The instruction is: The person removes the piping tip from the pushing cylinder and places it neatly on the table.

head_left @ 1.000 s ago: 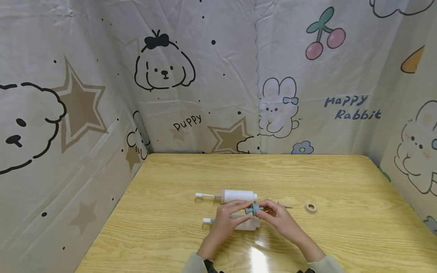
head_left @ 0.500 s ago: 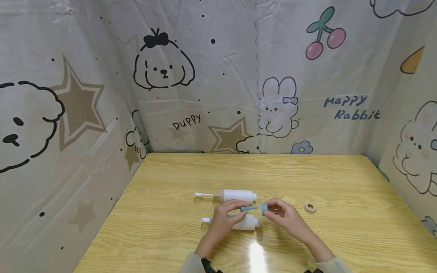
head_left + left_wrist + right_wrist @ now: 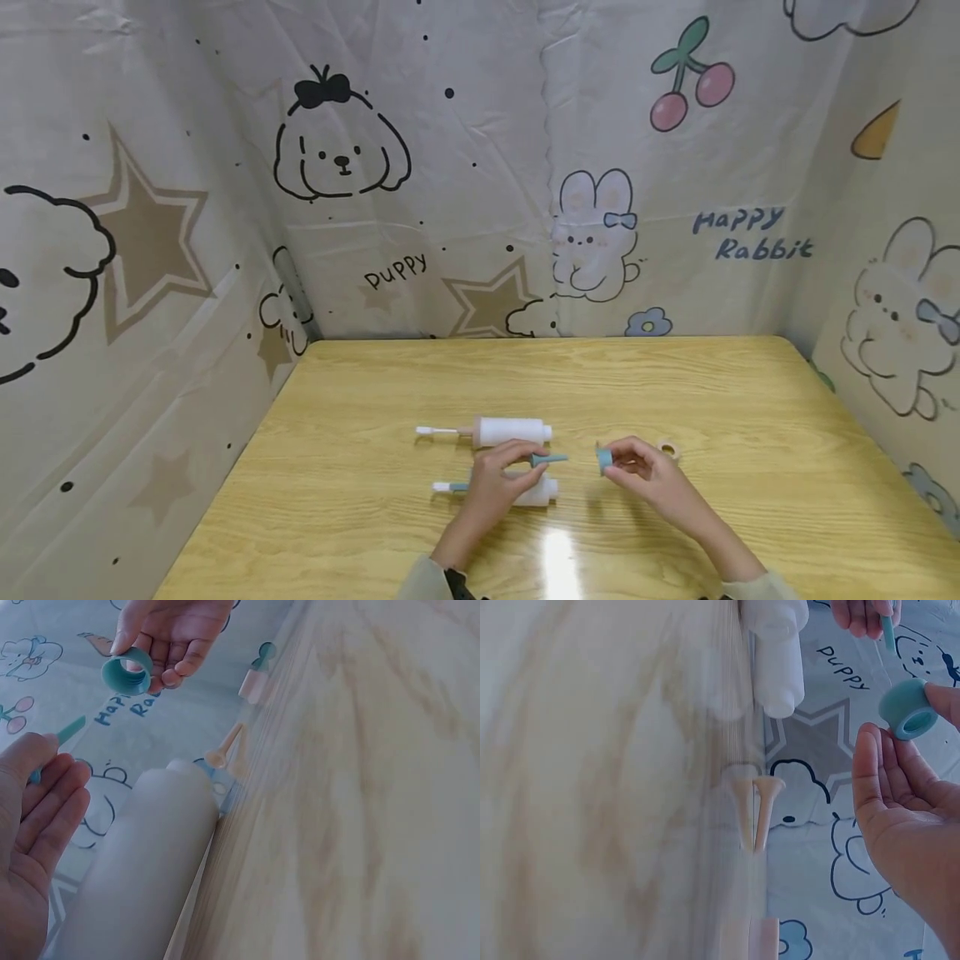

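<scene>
My left hand (image 3: 495, 479) pinches a teal tapered nozzle (image 3: 550, 457) by its wide end, thin tip pointing right. Facing it, my right hand (image 3: 656, 479) holds a teal ring cap (image 3: 604, 461) between thumb and fingers. A gap separates the two teal pieces. The right wrist view shows the cap's round opening (image 3: 901, 701). Below the left hand lies a white bottle (image 3: 536, 492), partly hidden by that hand, with a teal-necked brush (image 3: 441, 487) at its left end. Behind it lies a second white bottle (image 3: 510, 432) with a beige collar and a white-tipped brush (image 3: 424, 431).
A beige ring (image 3: 676, 451) lies on the wooden table (image 3: 360, 383) behind the right hand. A beige tapered nozzle (image 3: 763, 814) stands on the table, mostly hidden by that hand in the head view. Printed cloth walls (image 3: 480, 208) enclose the table's back and sides.
The teal nozzle and ring cap, together a second ago, have come apart. My right hand has moved right with the cap; the left hand keeps the nozzle. The head view has turned slightly right.
</scene>
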Motion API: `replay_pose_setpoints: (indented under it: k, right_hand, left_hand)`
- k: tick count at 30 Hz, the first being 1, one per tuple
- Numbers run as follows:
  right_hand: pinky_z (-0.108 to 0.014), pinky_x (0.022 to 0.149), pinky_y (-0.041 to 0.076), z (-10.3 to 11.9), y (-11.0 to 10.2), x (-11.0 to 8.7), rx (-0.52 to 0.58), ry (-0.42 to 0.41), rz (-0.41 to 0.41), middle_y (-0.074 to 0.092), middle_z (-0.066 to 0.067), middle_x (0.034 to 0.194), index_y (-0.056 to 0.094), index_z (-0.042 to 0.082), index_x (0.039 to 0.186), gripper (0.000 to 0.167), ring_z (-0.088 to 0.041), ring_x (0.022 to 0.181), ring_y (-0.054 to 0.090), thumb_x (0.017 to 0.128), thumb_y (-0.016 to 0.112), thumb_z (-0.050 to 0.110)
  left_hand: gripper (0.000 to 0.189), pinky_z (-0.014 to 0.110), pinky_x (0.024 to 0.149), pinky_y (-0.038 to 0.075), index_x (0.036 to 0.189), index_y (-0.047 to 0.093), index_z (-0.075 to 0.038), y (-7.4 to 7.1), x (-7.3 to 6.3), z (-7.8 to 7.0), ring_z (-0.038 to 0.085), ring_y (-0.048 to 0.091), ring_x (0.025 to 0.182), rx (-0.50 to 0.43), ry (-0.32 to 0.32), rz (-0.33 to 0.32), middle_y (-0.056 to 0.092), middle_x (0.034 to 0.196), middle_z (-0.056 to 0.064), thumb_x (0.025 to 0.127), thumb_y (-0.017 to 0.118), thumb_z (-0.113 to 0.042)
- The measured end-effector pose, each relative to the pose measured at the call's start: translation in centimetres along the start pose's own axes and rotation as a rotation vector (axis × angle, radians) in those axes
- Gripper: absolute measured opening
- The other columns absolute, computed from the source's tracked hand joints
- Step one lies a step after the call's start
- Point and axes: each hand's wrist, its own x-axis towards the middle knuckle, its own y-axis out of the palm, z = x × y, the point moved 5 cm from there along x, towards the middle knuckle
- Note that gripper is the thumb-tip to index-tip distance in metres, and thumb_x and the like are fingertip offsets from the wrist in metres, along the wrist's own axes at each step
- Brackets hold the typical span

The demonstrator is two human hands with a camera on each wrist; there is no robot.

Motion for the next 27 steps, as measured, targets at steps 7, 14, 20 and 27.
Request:
replay_pose_setpoints:
  k: [7,14,20,27]
  right_hand:
    - [-0.014,0.084,0.054,-0.1,-1.3,-1.1,-0.049,-0.020,-0.046,0.062,0.000,0.102,0.058,-0.002,0.115,0.021,0.003,0.093,0.060,0.097,0.058,0.007]
    - [-0.013,0.082,0.054,-0.4,-2.6,-2.0,-0.056,0.028,-0.075,0.062,0.001,0.102,0.056,-0.004,0.117,0.025,0.002,0.092,0.061,0.097,0.059,0.011]
    - [-0.014,0.084,0.053,-0.8,-3.4,-2.7,-0.073,0.059,-0.080,0.062,0.003,0.102,0.056,-0.001,0.116,0.023,0.000,0.093,0.061,0.098,0.059,0.013]
    - [-0.012,0.085,0.052,-1.2,-4.4,-3.6,-0.112,0.083,-0.106,0.057,0.018,0.112,0.058,0.001,0.117,0.023,0.008,0.098,0.058,0.097,0.060,0.013]
  left_hand:
    - [0.012,0.032,0.075,0.062,0.099,0.074,-0.010,1.1,0.1,-0.1,0.018,0.070,0.084,-0.014,-0.018,0.009,0.076,0.100,0.005,0.087,0.073,-0.009]
    - [0.012,0.027,0.075,0.061,0.098,0.074,-0.010,2.3,0.4,-0.5,0.014,0.070,0.082,-0.003,0.032,0.011,0.075,0.098,0.005,0.087,0.073,-0.008]
    - [0.011,0.023,0.076,0.060,0.096,0.074,-0.009,3.3,0.7,-0.8,0.015,0.070,0.082,-0.009,0.060,0.023,0.075,0.096,0.005,0.086,0.074,-0.008]
    - [0.011,0.026,0.073,0.061,0.096,0.074,-0.008,4.5,1.0,-1.2,0.014,0.070,0.081,-0.008,0.088,0.036,0.075,0.093,0.006,0.085,0.074,-0.006]
